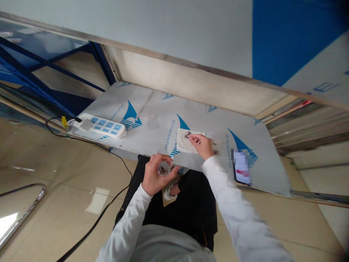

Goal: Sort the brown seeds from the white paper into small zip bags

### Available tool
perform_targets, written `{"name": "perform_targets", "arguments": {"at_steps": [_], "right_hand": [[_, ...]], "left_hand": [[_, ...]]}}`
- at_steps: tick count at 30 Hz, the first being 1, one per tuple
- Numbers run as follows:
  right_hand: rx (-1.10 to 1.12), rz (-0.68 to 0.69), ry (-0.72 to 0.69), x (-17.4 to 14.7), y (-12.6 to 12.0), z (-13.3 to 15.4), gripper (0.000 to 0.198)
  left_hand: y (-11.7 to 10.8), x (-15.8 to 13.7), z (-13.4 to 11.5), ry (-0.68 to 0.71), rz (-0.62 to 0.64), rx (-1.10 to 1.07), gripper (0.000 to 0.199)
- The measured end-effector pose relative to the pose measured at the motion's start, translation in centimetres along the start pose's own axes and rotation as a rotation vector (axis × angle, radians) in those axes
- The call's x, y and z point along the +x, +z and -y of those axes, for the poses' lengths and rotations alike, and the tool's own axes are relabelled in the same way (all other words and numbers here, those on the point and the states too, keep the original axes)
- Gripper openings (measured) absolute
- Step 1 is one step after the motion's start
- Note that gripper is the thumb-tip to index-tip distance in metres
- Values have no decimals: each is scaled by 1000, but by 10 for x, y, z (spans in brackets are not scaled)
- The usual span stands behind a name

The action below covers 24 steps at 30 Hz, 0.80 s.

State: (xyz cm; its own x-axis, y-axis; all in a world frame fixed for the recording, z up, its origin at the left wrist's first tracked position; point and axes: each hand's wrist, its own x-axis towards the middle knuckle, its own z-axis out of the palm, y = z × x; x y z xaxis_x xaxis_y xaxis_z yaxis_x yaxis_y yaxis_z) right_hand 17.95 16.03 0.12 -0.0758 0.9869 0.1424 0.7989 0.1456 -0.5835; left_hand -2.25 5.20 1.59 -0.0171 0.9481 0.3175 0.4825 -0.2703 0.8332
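My left hand (155, 174) is wrapped round a small clear round container (163, 168) just off the shelf's front edge. Small dark bits show inside the container. Over a white tissue-like sheet (184, 145) on the shelf, my right hand (203, 145) is closed in a pinch. A small dark piece (187, 134) shows right at its fingertips, but I cannot tell whether they hold it or it lies on the sheet. Beside the right wrist is a small clear bag (216, 141), partly covered by the hand.
A white power strip (106, 127) with a plug in it lies on the left of the film-covered shelf (147, 98). Its black cable (120, 156) hangs over the edge. At the right lies a phone (241, 169). An upper panel (174, 29) overhangs the back.
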Motion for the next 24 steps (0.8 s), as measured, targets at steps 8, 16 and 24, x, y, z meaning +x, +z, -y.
{"name": "perform_targets", "arguments": {"at_steps": [8, 16, 24], "right_hand": [[-141, 29, 52, 42, 51, -45, 10], [175, -50, -144, -22, -17, 48, 15], [23, 183, -466, -91, -47, 114, 9]], "left_hand": [[-8, -2, 5, -38, -22, -37, 23], [-8, 3, 2, 5, -19, -10, 24], [11, 7, -11, 116, 51, -82, 17]]}}
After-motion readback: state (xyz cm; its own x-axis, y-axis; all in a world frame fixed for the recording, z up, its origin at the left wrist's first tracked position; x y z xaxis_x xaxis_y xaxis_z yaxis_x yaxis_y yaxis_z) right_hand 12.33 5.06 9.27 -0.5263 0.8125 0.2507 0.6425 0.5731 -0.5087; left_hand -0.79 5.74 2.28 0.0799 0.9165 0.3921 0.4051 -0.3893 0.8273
